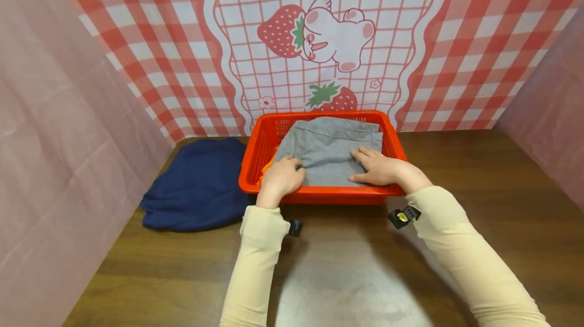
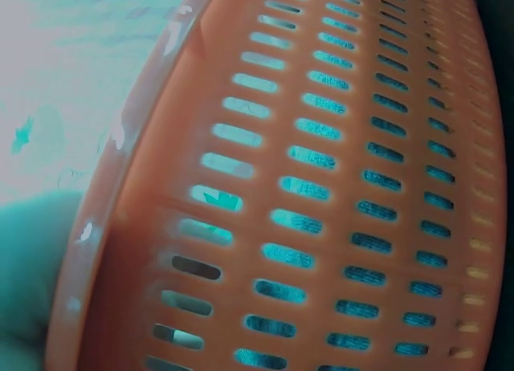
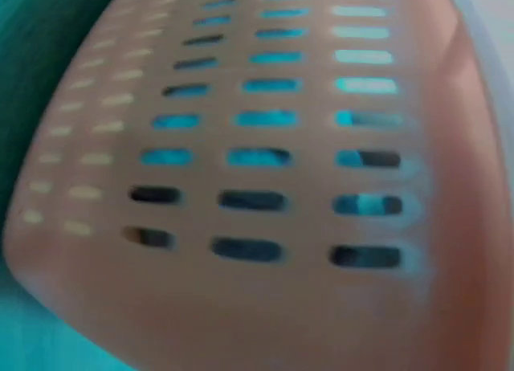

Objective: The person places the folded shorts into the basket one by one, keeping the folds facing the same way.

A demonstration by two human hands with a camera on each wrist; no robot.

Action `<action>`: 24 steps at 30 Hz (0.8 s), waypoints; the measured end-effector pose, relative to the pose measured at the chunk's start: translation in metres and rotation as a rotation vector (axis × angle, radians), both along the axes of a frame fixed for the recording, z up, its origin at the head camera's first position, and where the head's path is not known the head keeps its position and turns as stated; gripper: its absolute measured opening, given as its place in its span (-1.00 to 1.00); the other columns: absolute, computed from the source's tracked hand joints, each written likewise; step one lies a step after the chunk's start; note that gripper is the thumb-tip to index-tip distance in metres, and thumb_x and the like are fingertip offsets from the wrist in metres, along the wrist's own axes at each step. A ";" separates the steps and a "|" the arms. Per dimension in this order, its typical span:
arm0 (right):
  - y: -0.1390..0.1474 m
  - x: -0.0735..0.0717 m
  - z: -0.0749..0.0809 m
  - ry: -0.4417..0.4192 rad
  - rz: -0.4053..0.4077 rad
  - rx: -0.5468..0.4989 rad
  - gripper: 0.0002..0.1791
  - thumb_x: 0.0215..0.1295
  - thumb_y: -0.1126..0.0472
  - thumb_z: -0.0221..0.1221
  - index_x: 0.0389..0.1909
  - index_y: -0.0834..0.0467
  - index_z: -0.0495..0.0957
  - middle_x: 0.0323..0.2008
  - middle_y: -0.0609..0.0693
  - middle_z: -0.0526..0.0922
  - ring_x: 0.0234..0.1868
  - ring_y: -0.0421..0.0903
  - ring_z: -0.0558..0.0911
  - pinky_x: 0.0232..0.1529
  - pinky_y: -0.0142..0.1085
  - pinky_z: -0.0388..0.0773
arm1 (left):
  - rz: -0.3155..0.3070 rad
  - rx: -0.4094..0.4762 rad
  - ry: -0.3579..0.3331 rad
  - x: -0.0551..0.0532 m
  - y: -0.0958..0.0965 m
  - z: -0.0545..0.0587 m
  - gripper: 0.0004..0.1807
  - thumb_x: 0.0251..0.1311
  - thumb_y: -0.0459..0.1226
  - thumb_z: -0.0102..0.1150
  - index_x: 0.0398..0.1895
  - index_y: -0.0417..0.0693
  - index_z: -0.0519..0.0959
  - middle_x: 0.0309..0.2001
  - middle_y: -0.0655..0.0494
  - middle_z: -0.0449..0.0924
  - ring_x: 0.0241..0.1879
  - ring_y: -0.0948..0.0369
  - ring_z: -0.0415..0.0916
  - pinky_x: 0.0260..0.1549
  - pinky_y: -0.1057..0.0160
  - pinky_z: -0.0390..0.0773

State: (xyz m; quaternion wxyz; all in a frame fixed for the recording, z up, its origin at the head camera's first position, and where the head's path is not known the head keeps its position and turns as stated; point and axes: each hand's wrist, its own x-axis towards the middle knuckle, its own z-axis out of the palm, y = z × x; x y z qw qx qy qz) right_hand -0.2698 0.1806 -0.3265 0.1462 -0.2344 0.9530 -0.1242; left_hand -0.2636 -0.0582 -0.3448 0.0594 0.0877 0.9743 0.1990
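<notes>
A folded grey garment (image 1: 326, 147) lies inside a red plastic basket (image 1: 337, 192) with slotted walls. My left hand (image 1: 283, 179) reaches over the front rim near the left end, its fingers resting on the garment's left part. On the right side, my right hand (image 1: 379, 167) presses the cloth with fingers spread. Some orange fabric (image 1: 267, 167) peeks out beside the grey garment at the left. The left wrist view is filled by the basket's slotted wall (image 2: 257, 178), with part of a hand blurred at its left edge. Another stretch of slotted wall (image 3: 313, 178) fills the right wrist view.
A navy blue cloth (image 1: 201, 185) lies in a flattened pile left of the basket. The brown wooden table (image 1: 347, 266) carries everything. Behind the basket hangs a red-and-white checked curtain (image 1: 173, 38) with strawberry prints, and pinkish cloth (image 1: 55, 139) closes off the sides.
</notes>
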 end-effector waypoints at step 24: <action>0.001 -0.014 -0.014 -0.143 -0.021 -0.063 -0.12 0.20 0.05 0.14 0.36 0.35 -0.11 0.35 0.43 -0.20 0.36 0.31 -0.13 0.29 0.13 -0.12 | 0.028 -0.151 -0.028 0.010 0.006 0.004 -0.52 0.32 0.01 -0.26 0.07 -0.02 0.52 0.15 0.03 0.41 0.03 -0.05 0.43 -0.08 -0.05 0.43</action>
